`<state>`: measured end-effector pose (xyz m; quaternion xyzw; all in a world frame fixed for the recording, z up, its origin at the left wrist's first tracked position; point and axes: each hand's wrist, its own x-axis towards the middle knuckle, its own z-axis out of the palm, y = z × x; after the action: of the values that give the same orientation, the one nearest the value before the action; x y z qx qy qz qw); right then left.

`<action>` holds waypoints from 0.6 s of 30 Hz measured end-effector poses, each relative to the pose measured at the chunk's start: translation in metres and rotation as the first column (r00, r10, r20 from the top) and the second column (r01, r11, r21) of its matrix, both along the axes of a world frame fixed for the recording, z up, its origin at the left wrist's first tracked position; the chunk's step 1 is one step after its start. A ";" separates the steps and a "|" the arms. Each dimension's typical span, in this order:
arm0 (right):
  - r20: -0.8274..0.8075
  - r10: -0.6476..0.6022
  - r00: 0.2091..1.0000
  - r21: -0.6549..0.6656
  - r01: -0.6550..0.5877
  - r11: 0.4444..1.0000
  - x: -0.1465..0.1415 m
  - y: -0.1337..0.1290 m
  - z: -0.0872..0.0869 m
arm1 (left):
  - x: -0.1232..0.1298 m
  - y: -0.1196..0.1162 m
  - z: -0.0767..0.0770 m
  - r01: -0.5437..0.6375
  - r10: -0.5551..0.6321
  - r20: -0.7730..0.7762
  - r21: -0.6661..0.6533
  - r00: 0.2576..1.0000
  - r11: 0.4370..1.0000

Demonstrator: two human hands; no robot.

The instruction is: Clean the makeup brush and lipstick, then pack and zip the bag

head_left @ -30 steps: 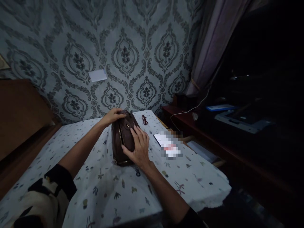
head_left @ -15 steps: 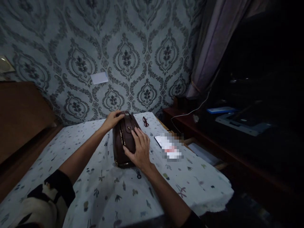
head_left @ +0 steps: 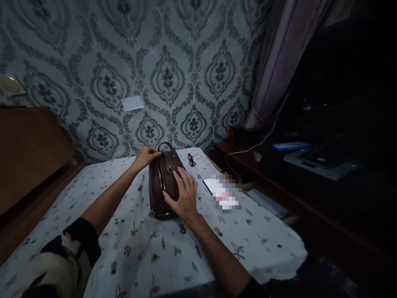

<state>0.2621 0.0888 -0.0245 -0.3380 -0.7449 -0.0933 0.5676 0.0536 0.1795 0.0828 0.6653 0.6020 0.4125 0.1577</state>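
Note:
A dark brown bag [head_left: 164,182] with gold zips, a small flap with a gold stud and a top handle rests on the patterned white cloth. My left hand [head_left: 148,157] is at the bag's far left edge, its thumb and fingertips pinched together near the end of a zip; whatever is between them is too small to make out. Across the bag's right side lies my right hand [head_left: 183,191], fingers spread, the thumb near the front zip and fingertips beside the stud.
Red-framed glasses [head_left: 191,159] and a lit, partly blurred phone [head_left: 220,192] lie right of the bag on the white cloth [head_left: 139,256]. A brown board [head_left: 27,153] stands at left. A white cable [head_left: 248,147] crosses the dark red ledge at right.
The bag's handle now stands up in an arch at the far end. My left hand's fingers have drawn together and shifted slightly off the bag's top. The right hand keeps its place.

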 end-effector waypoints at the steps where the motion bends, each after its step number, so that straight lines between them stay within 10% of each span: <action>1: 0.000 0.001 1.000 0.003 -0.001 1.000 0.000 0.000 0.000 | 0.001 0.002 0.000 -0.005 0.005 0.017 -0.009 1.000 1.000; 18: 0.005 -0.004 1.000 -0.006 0.004 1.000 -0.001 0.002 -0.002 | 0.009 -0.024 -0.004 0.074 -0.066 0.283 -0.016 0.957 0.997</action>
<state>0.2608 0.0909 -0.0269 -0.3409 -0.7460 -0.0932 0.5644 0.0626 0.1558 0.0788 0.6184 0.5548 0.4893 0.2653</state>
